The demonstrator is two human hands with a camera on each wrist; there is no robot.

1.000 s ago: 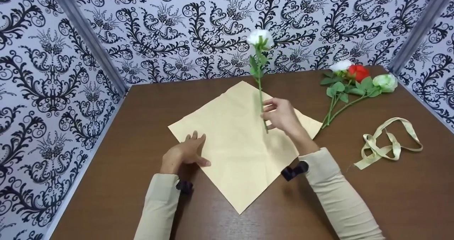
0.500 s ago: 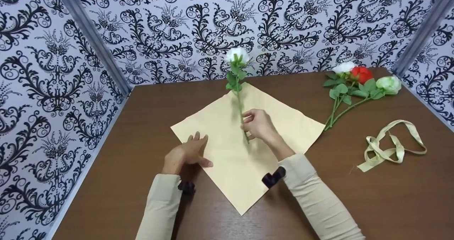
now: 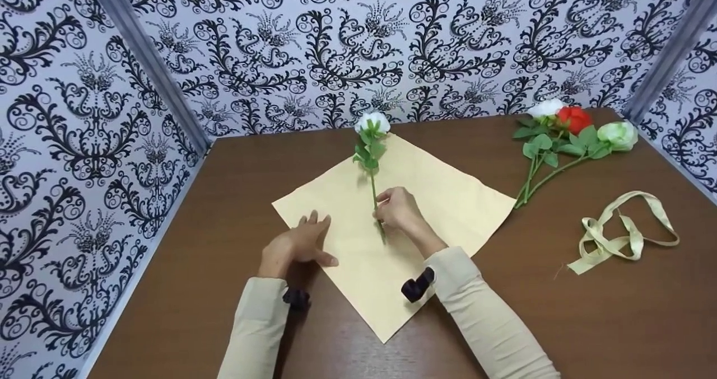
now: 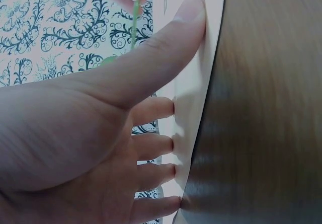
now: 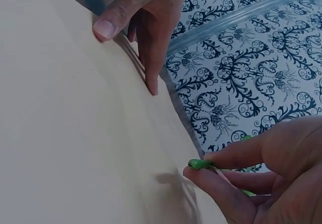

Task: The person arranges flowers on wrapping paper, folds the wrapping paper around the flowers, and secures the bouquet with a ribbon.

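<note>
A white artificial rose (image 3: pixel 372 124) with green leaves is held over the cream wrapping paper (image 3: pixel 358 289), its bloom toward the far corner. My right hand (image 3: pixel 399 210) pinches its green stem (image 5: pixel 200 163) between thumb and fingers near the lower end. The stem casts a shadow on the sheet in the right wrist view. My left hand (image 3: pixel 299 244) rests on the paper's left edge with fingers spread. In the left wrist view its thumb (image 4: pixel 188 20) and fingertips press on the sheet near the border.
White, red and pale green artificial roses (image 3: pixel 574 120) lie at the back right, stem ends by the paper's right corner. A loose cream ribbon (image 3: pixel 610 244) is on the brown table (image 3: pixel 560 323) at the right. Patterned walls (image 3: pixel 364 43) stand behind and at both sides.
My right hand has brought the white rose leftward, then lower and nearer over the middle of the paper. My left hand has stayed on the paper's left edge.
</note>
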